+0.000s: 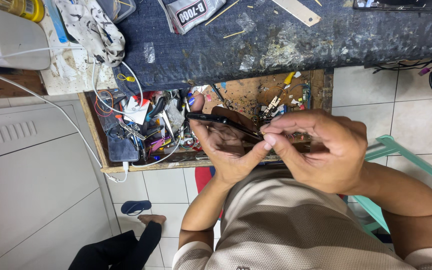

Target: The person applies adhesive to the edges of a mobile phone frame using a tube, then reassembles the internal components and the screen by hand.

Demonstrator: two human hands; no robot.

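My left hand (221, 145) cradles the black phone (221, 122) edge-up, right hand (316, 150) fingers (271, 140) pinched narrow at its corner; a slip could drop it into the cluttered drawer (146, 130).

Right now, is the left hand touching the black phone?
Touching. The head view shows the left hand cradling the black phone edge-on, fingers wrapped under it; the right hand pinches at its end.

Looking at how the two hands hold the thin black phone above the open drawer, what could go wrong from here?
The left hand holds the thin black phone only by its edges, over the cluttered wooden drawer; it might slip and fall in. The right hand pinches at the phone's corner, where hard pressure could perhaps crack it.
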